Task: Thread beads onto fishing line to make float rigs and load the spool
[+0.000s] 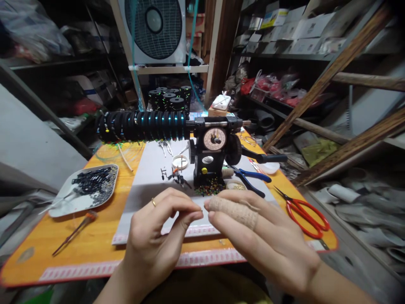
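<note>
My left hand (158, 230) and my right hand (262, 236) meet fingertip to fingertip low over the white mat (148, 177). Both pinch something tiny and thin between thumb and forefinger; I cannot make out what it is. The right forefinger is wrapped in beige bandage, and the left hand wears a ring. Just beyond the fingers stands a black winding machine (213, 152) with a round dial, a row of black spools (142, 125) on its shaft to the left. A heap of small coloured beads (210, 188) lies at its foot.
On the orange table (79, 253) are a white tray of small black parts (90, 183), a thin tool (74, 232), blue pliers (251, 177), red scissors (305, 215) and a small white lid (179, 161). Cluttered shelves and a fan (155, 27) stand behind.
</note>
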`<state>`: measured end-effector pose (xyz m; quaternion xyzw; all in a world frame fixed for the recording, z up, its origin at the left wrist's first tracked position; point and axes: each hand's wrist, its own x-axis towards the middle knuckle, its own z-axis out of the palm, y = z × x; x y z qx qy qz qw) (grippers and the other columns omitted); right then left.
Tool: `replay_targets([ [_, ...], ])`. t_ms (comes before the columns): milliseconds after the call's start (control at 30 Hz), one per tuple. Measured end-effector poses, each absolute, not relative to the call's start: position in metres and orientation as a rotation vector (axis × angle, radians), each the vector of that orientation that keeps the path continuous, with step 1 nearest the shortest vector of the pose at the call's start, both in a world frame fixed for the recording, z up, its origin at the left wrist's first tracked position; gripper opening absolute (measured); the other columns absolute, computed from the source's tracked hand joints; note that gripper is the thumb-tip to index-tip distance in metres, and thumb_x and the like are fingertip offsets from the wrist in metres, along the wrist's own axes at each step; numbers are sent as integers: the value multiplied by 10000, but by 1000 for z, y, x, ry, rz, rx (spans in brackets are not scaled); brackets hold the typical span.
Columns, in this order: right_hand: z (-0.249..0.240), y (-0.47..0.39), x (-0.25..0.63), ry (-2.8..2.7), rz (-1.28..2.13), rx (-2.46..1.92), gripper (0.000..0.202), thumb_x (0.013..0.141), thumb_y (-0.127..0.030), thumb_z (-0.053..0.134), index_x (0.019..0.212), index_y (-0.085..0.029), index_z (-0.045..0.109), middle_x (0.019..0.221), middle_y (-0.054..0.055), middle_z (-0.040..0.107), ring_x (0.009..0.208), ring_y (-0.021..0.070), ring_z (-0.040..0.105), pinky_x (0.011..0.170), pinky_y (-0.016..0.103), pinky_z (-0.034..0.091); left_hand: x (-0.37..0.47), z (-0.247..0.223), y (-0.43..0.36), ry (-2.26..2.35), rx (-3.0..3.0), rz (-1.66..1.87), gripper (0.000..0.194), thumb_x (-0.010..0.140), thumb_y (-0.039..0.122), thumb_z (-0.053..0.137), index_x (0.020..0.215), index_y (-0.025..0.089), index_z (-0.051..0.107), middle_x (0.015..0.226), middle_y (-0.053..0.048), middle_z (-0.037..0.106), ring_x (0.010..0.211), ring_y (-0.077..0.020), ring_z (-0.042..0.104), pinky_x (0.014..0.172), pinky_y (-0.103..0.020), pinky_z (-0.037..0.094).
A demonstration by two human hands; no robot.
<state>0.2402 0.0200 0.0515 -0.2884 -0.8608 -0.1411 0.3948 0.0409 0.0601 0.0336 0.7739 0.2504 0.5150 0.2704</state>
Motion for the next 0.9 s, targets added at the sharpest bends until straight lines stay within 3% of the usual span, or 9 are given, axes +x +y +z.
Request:
replay_targets([
  [267, 60, 25, 238, -2157, -563, -732, 206, 960, -101, 455, 945, -115, 660, 905, 114, 757, 877, 214, 678, 866, 355, 584, 41, 36, 58, 666, 2108, 1335, 230, 838, -36, 607, 901, 183, 636, 803, -7, 648, 768, -112, 611, 674, -226, 500],
  [433, 61, 26, 244, -2182, -266, -894, 160, 903, -64, 579, 830, -205, 596, 908, 11, 739, 839, 146, 650, 905, 271, 543, 40, 37, 60, 717, 2136, 1334, 216, 840, -22, 627, 896, 186, 631, 799, 2, 647, 764, -100, 606, 675, -216, 490],
  [633, 52, 25, 247, -2033, -110, -800, 307, 778, 69, 599, 957, -171, 535, 883, 25, 694, 861, 148, 637, 896, 318, 540, 39, 34, 62, 770, 2117, 1355, 202, 851, 7, 629, 881, 206, 642, 847, -6, 655, 811, -116, 618, 704, -241, 483],
  [767, 46, 23, 250, -2131, -148, -917, 245, 819, 17, 607, 909, -205, 555, 930, 17, 712, 890, 165, 650, 922, 324, 545, 37, 32, 62, 808, 2030, 1342, 164, 885, 54, 603, 876, 214, 633, 939, -27, 689, 889, -141, 640, 724, -259, 490],
  [900, 52, 24, 246, -2225, -345, -841, 178, 939, -66, 448, 906, -175, 585, 924, 84, 727, 918, 213, 674, 959, 367, 552, 39, 32, 62, 806, 2052, 1347, 170, 857, 38, 635, 901, 203, 639, 790, -1, 655, 745, -124, 616, 657, -257, 488],
])
